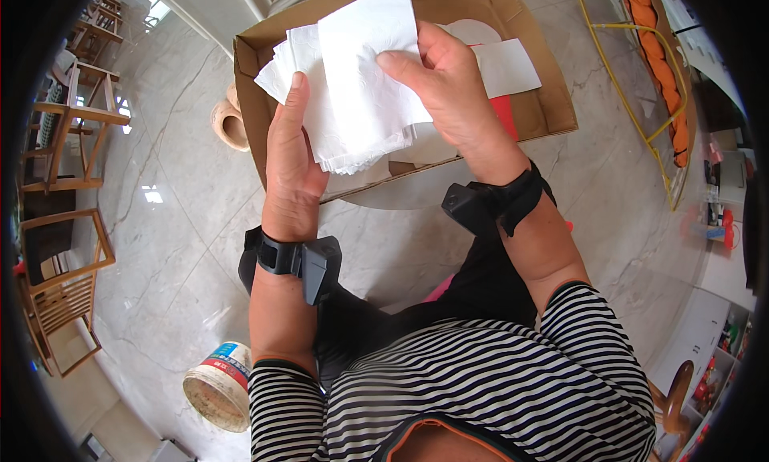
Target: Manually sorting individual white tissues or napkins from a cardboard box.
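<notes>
A fanned stack of white paper tissues point(324, 110) is held up over a shallow cardboard box point(255, 59). My left hand point(295, 143) grips the stack from its left side, thumb on top. My right hand point(447, 80) pinches the uppermost tissue point(372, 71) at its right edge, with the thumb on its face; this sheet lies across the others. Inside the box, behind my right hand, are a flat white sheet point(510, 68), a rounded white piece point(474, 30) and something red point(504, 114). The stack hides much of the box's inside.
Beside the box's left wall lies a round clay-coloured pot point(229, 125). A used plastic bucket point(219, 387) sits at lower left. Wooden chairs point(66, 269) line the left side. To the right are a yellow metal frame point(622, 95) and an orange rolled bundle point(652, 59).
</notes>
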The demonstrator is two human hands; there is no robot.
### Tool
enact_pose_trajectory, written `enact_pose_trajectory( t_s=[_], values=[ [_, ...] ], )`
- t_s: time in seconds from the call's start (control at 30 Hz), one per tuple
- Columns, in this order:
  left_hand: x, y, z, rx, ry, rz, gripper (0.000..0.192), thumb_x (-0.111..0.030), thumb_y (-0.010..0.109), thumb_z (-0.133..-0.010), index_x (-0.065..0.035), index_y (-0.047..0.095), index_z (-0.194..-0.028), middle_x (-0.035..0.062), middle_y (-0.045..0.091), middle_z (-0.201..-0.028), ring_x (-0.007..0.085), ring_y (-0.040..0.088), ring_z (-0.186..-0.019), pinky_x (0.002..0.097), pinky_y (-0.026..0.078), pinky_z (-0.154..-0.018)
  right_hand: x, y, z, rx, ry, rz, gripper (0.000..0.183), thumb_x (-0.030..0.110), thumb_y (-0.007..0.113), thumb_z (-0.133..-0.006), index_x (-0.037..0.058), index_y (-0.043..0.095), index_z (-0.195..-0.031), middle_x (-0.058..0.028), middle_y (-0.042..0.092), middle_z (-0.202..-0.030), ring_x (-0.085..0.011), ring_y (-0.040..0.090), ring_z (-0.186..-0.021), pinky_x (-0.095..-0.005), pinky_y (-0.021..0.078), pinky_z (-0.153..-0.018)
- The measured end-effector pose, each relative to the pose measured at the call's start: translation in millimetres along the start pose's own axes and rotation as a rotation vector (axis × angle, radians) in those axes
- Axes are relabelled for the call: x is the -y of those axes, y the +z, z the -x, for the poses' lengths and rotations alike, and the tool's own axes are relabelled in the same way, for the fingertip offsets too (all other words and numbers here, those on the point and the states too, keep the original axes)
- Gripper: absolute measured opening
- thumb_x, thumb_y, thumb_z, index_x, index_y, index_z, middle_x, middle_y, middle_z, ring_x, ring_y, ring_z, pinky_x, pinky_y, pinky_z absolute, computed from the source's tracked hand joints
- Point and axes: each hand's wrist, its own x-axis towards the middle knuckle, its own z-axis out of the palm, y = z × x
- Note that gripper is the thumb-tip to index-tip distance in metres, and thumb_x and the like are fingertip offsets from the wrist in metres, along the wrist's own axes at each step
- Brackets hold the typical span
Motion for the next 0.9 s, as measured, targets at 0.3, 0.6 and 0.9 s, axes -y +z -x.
enact_pose_trajectory(
  t_s=[0.3,0.6,0.9],
  values=[
    [0.1,6.3,2.5,0.065,-0.007,0.049,0.058,-0.043,0.046,-0.096,-0.0003,0.038,-0.134,0.0151,0.053,-0.126,0.0252,0.057,-0.111,0.0373,0.049,-0.093,-2.5,19.0,2.0,0.027,0.037,-0.104,0.029,0.006,0.061,-0.080,-0.0025,0.058,-0.108,-0.0074,0.065,-0.099,-0.0127,0.061,-0.086,-0.0273,0.0493,-0.076],
    [2.4,2.8,2.5,-0.029,0.052,-0.070,0.044,-0.007,0.062,-0.086,0.0031,0.044,-0.126,0.0139,0.058,-0.118,0.0236,0.060,-0.102,0.0335,0.051,-0.086,-0.6,12.6,2.0,0.091,0.019,0.166,0.027,0.008,0.060,-0.081,-0.0025,0.058,-0.105,-0.0093,0.065,-0.094,-0.0136,0.062,-0.081,-0.0266,0.0499,-0.074],
    [-7.9,-5.6,0.0,-0.148,0.209,-0.038,0.043,-0.012,0.057,-0.089,-0.0005,0.043,-0.129,0.0130,0.057,-0.117,0.0249,0.061,-0.103,0.0361,0.052,-0.087,1.5,-49.6,2.7,0.075,-0.047,1.034,0.029,0.015,0.066,-0.077,0.0033,0.062,-0.103,-0.0137,0.067,-0.096,-0.0262,0.065,-0.087,-0.0342,0.0515,-0.074]
  ],
)
